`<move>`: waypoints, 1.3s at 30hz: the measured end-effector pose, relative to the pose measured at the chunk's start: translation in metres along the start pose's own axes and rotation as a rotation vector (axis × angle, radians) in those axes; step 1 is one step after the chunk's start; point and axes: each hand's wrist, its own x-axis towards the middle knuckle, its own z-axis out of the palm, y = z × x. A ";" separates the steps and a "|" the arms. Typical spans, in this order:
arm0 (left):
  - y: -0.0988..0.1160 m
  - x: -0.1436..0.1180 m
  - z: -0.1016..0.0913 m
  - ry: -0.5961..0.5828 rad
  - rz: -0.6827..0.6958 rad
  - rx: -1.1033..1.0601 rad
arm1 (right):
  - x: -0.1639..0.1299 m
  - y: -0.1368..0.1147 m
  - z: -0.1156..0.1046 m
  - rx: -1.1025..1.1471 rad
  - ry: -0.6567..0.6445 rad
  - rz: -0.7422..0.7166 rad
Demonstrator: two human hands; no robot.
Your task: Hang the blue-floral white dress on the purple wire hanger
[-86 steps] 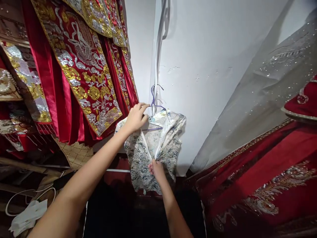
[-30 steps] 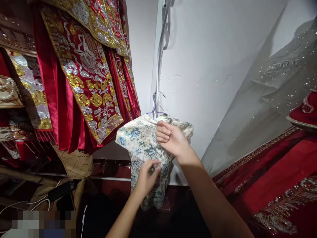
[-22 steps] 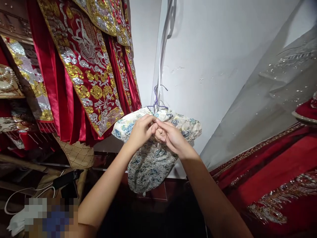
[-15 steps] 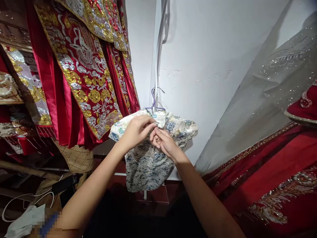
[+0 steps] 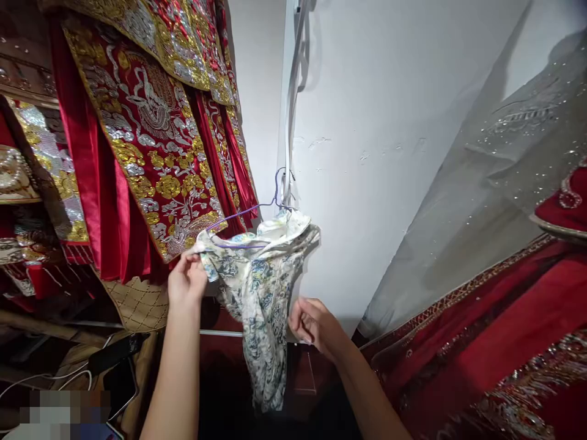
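Note:
A white floral blouse with blue and yellow print hangs partly off a thin purple wire hanger, whose left arm is bare above the cloth. At the blouse's left shoulder, my left hand pinches the fabric. My right hand is closed beside the blouse's right edge, fingers curled; whether cloth is between them is hidden. The hanger's hook sits against a white upright strip on the wall. The lower part of the blouse falls in a narrow twisted bunch.
Red costumes with gold and silver embroidery hang at left. Sheer sparkly tulle and red beaded fabric stand at right. A dark phone and a white cable lie at lower left.
My hands have moved apart from the collar, the left to the shoulder, the right down and right. The blouse has slipped off the hanger's left arm and bunched narrower.

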 end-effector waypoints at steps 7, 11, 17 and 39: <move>-0.074 -0.079 -0.036 0.138 -0.207 -0.052 | 0.016 0.016 0.007 -0.253 0.218 -0.062; -0.084 -0.112 -0.037 -0.098 -0.206 0.257 | 0.028 0.026 0.025 -0.635 0.417 -0.272; -0.068 -0.138 -0.016 -0.334 -0.126 0.549 | 0.040 0.026 0.034 -0.597 0.311 -0.374; -0.050 -0.135 -0.048 -0.856 -0.230 1.121 | 0.067 -0.066 -0.006 -0.668 0.300 -0.527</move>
